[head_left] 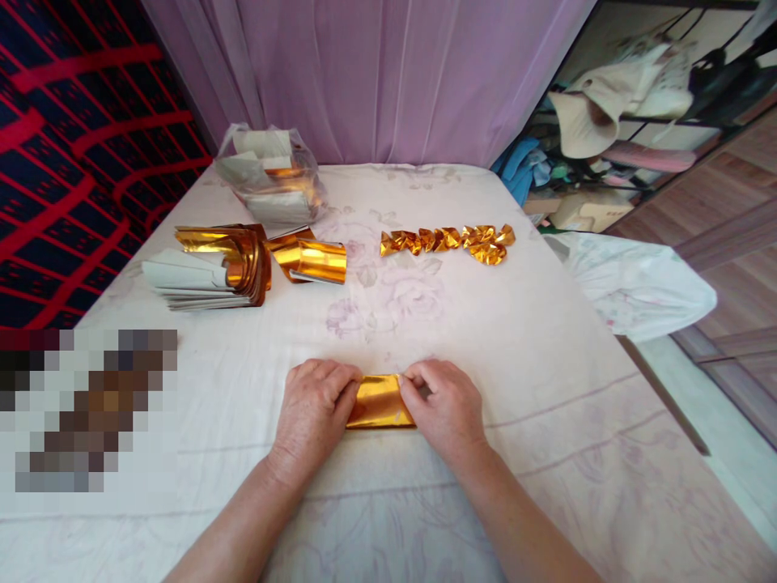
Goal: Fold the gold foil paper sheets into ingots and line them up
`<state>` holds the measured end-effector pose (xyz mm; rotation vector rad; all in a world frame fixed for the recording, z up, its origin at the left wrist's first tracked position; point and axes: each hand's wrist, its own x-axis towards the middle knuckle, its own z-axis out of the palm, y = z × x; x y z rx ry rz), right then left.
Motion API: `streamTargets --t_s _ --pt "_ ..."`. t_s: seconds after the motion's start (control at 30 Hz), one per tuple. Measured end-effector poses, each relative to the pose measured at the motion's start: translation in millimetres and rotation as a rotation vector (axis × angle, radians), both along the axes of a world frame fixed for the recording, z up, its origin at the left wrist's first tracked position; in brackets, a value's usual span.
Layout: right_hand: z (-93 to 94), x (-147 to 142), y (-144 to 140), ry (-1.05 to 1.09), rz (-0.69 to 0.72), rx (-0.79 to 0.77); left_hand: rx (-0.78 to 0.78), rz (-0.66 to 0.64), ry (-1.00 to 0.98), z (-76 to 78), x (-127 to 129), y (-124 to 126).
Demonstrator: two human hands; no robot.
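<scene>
Both hands, left hand and right hand, pinch a half-folded gold foil sheet on the bed; beyond them, finished folded foil pieces line up, while a stack of unfolded foil sheets waits.

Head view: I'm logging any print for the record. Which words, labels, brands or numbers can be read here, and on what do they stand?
None can be read.
Gold foil sheet between left hand and right hand: plain, no print.
Gold paper stack, folded gold pieces, plastic bag: no lettering shows.
Cloth: flower pattern only.
</scene>
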<state>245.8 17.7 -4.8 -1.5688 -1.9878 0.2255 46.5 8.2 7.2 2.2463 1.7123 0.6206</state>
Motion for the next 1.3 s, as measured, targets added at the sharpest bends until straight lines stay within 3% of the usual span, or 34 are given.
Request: streamTargets --t_s 0.37,0.73,0.93,1.3 --pt "-0.6 4.6 1.6 0.035 0.072 -0.066 0.035 -0.045 -0.058 -4.9 -5.4 1.8" --pt "-6.5 11.8 10.6 -0.017 0.265 -0.036 -0.084 -0.114 -0.048 3.9 -13.6 3.9" --pt "-5.0 12.4 12.8 -0.043 0.303 -0.043 -0.102 -0.144 -0.015 4.9 -15.8 3.5" --pt "31.6 2.8 4.0 -0.327 0.214 -0.097 -0.158 -0.132 0.102 12.9 -13.7 5.7"
